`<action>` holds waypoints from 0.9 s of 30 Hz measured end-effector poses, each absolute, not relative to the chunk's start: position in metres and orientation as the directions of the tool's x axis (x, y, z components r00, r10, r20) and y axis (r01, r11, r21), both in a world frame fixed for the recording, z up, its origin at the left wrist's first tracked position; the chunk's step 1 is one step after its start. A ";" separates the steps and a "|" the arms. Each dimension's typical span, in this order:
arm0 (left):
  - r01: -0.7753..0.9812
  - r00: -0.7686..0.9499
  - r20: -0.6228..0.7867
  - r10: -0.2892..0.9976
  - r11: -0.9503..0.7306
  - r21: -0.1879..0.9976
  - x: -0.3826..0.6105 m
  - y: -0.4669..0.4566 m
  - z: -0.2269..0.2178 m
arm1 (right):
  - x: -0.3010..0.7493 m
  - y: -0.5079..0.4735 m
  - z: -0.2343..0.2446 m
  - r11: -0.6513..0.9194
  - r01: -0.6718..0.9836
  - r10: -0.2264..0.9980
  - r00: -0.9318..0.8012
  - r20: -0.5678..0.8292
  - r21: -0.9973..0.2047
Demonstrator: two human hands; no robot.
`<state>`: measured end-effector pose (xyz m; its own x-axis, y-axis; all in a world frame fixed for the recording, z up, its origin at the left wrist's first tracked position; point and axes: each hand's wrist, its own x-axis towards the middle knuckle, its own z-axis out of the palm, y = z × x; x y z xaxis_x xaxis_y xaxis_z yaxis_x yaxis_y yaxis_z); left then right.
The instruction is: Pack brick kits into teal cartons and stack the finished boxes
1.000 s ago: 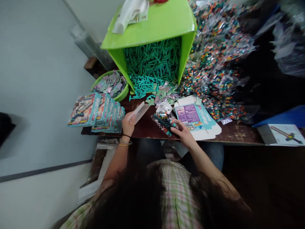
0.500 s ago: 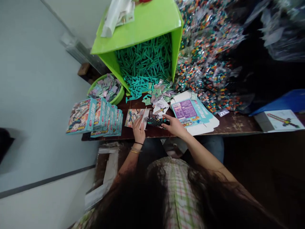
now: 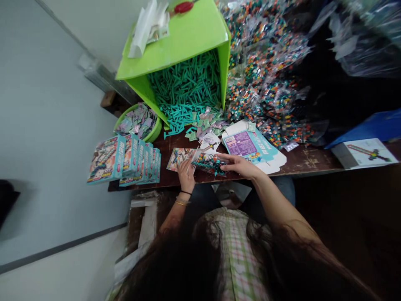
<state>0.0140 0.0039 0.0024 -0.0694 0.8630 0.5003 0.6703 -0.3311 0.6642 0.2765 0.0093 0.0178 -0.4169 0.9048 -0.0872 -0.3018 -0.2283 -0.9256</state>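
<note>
My left hand (image 3: 187, 174) is closed around the edge of a small printed carton (image 3: 177, 158) near the front of the table. Against its open side lies a clear bag of small black, teal and orange bricks (image 3: 205, 162). The fingers of my right hand (image 3: 242, 166) grip the right end of that bag. Just behind it is a white leaflet with a sword picture (image 3: 210, 141). A flattened blue and purple carton (image 3: 263, 146) lies beside my right hand. How far the bag reaches into the carton is hidden.
Several finished-looking boxes (image 3: 106, 159) lean in a row at left, by a green basin of small sachets (image 3: 156, 133). A tipped green bin (image 3: 175, 46) holds teal sticks (image 3: 188, 83). Bagged bricks (image 3: 266, 83) pile up at right, near a leaflet stack (image 3: 365, 154).
The bag of bricks has swung flatter and more of it shows beside the carton. My right hand has shifted slightly right with it. The camera view has moved a little.
</note>
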 end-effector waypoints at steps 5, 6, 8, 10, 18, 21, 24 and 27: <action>0.571 -0.215 0.406 0.888 -0.223 0.790 0.013 0.004 0.013 | 0.248 0.016 -0.018 -0.371 -0.398 0.887 -0.419 -0.193 -0.839; 0.564 -0.221 0.397 0.891 -0.216 0.797 0.012 0.004 0.016 | 0.243 0.017 -0.023 -0.379 -0.409 0.891 -0.403 -0.208 -0.830; 0.566 -0.219 0.401 0.889 -0.219 0.795 0.010 0.005 0.020 | 0.238 0.019 -0.029 -0.370 -0.410 0.902 -0.375 -0.215 -0.834; 0.582 -0.210 0.422 0.882 -0.234 0.779 0.009 0.006 0.022 | 0.239 0.022 -0.028 -0.350 -0.385 0.909 -0.360 -0.211 -0.854; 0.640 -0.162 0.506 0.847 -0.300 0.707 0.023 -0.003 0.010 | 0.251 0.026 -0.022 -0.401 -0.316 0.885 -0.375 -0.275 -0.860; 0.639 -0.145 0.518 0.843 -0.320 0.700 0.023 -0.007 0.009 | 0.254 0.023 -0.024 -0.416 -0.296 0.878 -0.376 -0.296 -0.860; 0.658 -0.103 0.509 0.854 -0.326 0.679 0.019 -0.008 0.008 | 0.255 0.023 -0.023 -0.297 -0.204 0.928 -0.292 -0.231 -0.933; 0.683 0.010 0.505 0.863 -0.374 0.627 0.016 -0.012 0.006 | 0.249 0.026 -0.019 -0.151 -0.098 0.957 -0.264 -0.120 -0.984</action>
